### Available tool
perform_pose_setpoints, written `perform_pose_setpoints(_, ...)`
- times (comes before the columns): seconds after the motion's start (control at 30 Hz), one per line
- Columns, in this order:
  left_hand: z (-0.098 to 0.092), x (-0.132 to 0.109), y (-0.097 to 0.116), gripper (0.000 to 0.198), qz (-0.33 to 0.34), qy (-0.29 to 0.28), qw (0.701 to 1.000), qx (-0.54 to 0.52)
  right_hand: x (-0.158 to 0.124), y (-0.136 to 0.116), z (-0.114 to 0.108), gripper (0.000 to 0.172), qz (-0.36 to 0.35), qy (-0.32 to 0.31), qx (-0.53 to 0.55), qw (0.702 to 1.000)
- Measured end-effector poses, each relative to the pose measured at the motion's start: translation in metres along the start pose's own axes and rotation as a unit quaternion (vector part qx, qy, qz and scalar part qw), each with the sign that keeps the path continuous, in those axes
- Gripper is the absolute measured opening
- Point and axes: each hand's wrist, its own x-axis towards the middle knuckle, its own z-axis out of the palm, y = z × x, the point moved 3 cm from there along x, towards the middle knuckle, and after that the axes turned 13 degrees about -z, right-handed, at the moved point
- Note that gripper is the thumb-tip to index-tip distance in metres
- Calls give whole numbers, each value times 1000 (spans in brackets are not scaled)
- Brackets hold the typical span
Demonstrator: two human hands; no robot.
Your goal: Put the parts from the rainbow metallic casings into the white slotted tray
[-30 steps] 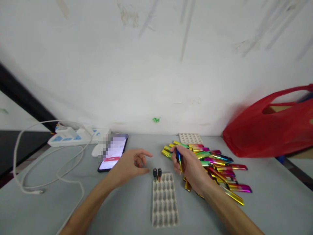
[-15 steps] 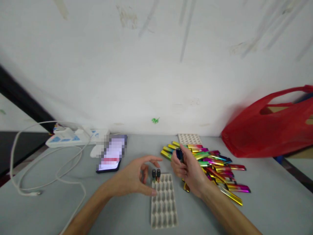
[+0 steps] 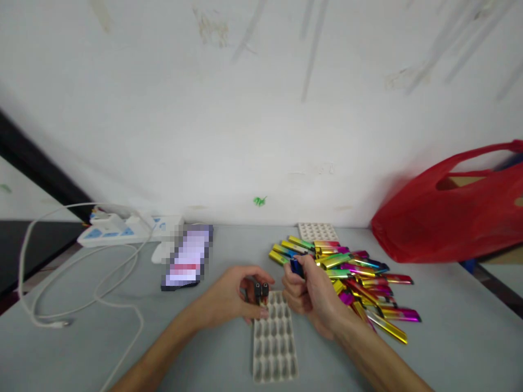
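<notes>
A pale slotted tray point(image 3: 274, 348) lies on the grey table in front of me, with two dark-capped lighters point(image 3: 261, 291) standing upright in its far-left slots. My left hand point(image 3: 229, 299) rests at the tray's far-left corner, fingers curled against those two lighters. My right hand point(image 3: 311, 294) hovers just right of the tray's far end and grips a blue lighter point(image 3: 296, 267) between thumb and fingers. A heap of shiny multicoloured lighters point(image 3: 354, 275) lies to the right of that hand.
A second slotted tray point(image 3: 317, 231) sits by the wall behind the heap. A phone point(image 3: 188, 257) lies to the left, with a white power strip point(image 3: 122, 229) and looping cable point(image 3: 81, 283) beyond it. A red plastic bag point(image 3: 453, 212) fills the right.
My right hand has lifted a blue lighter from the heap and carried it left toward the tray. My left hand has slid right and closed in against the two standing lighters.
</notes>
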Motion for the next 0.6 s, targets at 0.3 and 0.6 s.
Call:
perform_pose_setpoints(0.3, 0, 4, -4, 58, -10, -7, 1000, -15, 5, -1, 4, 69, -11, 41, 3, 999)
perform_pose_setpoints(0.6, 2, 1, 3, 49, 6, -17, 1000, -14, 0, -3, 11, 64, 8, 2, 70, 997)
